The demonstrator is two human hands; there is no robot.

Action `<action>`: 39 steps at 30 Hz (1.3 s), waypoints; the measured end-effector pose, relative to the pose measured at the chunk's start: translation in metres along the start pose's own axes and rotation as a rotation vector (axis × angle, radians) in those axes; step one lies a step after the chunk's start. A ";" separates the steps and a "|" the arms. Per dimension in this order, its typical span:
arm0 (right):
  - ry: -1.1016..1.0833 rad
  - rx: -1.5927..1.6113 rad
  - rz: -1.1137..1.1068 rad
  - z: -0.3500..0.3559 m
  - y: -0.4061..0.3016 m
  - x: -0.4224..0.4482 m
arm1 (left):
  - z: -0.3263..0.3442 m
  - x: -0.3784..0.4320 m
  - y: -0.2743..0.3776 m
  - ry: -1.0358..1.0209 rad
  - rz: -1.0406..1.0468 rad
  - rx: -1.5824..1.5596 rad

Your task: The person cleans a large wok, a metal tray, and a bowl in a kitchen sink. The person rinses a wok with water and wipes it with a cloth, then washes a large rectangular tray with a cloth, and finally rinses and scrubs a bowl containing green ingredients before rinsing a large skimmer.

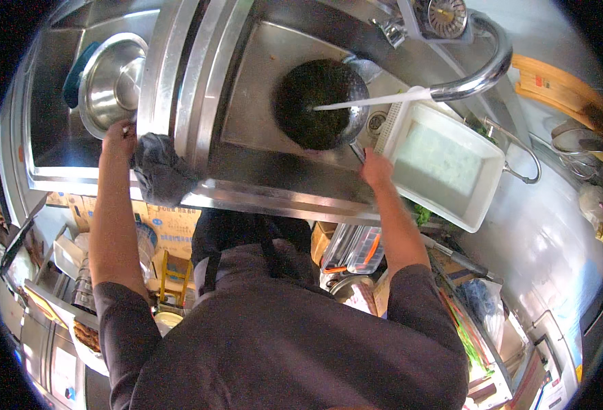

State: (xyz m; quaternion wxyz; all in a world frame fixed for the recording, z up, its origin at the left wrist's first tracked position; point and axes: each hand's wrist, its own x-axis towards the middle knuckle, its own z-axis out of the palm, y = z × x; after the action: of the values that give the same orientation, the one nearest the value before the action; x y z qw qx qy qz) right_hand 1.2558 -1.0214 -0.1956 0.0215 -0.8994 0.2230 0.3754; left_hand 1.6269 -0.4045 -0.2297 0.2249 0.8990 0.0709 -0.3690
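Note:
My right hand point(377, 168) grips the short handle of a dark wok point(314, 105) in the large steel sink basin point(250, 110). From the curved faucet point(486, 72) a white stream of water point(373, 101) runs into the wok. What lies in its dark inside is hard to make out. On the left, my left hand point(119, 137) is closed at the near rim of a shiny steel bowl point(109, 87) in the other basin. A dark grey cloth point(160, 166) hangs over the sink edge beside that hand.
A white plastic tub point(478, 205) with cloudy water sits right of the wok, near a drain point(377, 122). Behind the steel bowl is a dark blue-green item point(77, 77). A steel divider point(163, 66) separates the basins. Clear plastic containers point(360, 248) are stacked below the counter.

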 end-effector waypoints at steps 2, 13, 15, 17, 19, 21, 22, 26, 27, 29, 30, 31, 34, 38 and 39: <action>-0.020 -0.002 -0.127 -0.006 0.011 0.011 | -0.021 0.002 0.014 0.024 -0.150 -0.754; -0.597 1.281 -0.039 -0.058 -0.015 -0.029 | -0.111 -0.160 0.021 0.747 -0.144 -1.166; -0.623 1.225 -0.081 -0.070 -0.020 -0.041 | -0.116 -0.232 0.057 0.802 -0.011 -1.047; -0.714 1.352 -0.076 -0.077 -0.017 -0.057 | -0.113 -0.278 0.081 0.840 0.097 -0.989; -0.646 1.395 -0.073 -0.081 -0.014 -0.077 | -0.107 -0.305 0.092 0.842 0.105 -0.853; -0.599 1.461 -0.038 -0.088 -0.012 -0.104 | -0.096 -0.317 0.107 0.866 0.283 -0.430; -0.594 1.499 -0.016 -0.106 -0.016 -0.121 | -0.086 -0.318 0.115 0.826 0.316 -0.526; -0.523 1.545 -0.008 -0.127 -0.007 -0.169 | -0.041 -0.292 0.152 0.723 0.521 -0.658; -0.512 1.559 -0.010 -0.131 -0.002 -0.180 | -0.029 -0.289 0.166 0.717 0.566 -0.660; -0.422 1.551 0.053 -0.132 0.010 -0.204 | -0.016 -0.297 0.203 0.691 0.576 -0.547; -0.373 1.552 0.070 -0.137 0.010 -0.216 | -0.009 -0.298 0.215 0.691 0.595 -0.483; -0.326 1.554 0.088 -0.144 0.008 -0.228 | 0.002 -0.292 0.220 0.706 0.641 -0.404; -0.297 1.554 0.137 -0.139 0.019 -0.240 | 0.049 -0.262 0.237 0.611 0.719 -0.412; -0.223 1.560 0.142 -0.144 -0.005 -0.239 | 0.123 -0.207 0.249 0.241 0.362 -0.570; -0.210 1.549 0.157 -0.144 -0.015 -0.236 | 0.140 -0.195 0.252 0.280 0.333 -0.523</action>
State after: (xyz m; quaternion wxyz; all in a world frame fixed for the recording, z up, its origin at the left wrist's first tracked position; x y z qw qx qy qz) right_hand 1.2124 -0.9466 0.0672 0.6368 -0.5698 0.4808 0.1966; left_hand 1.4725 -0.6847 -0.0937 0.4932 0.8520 0.0458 -0.1695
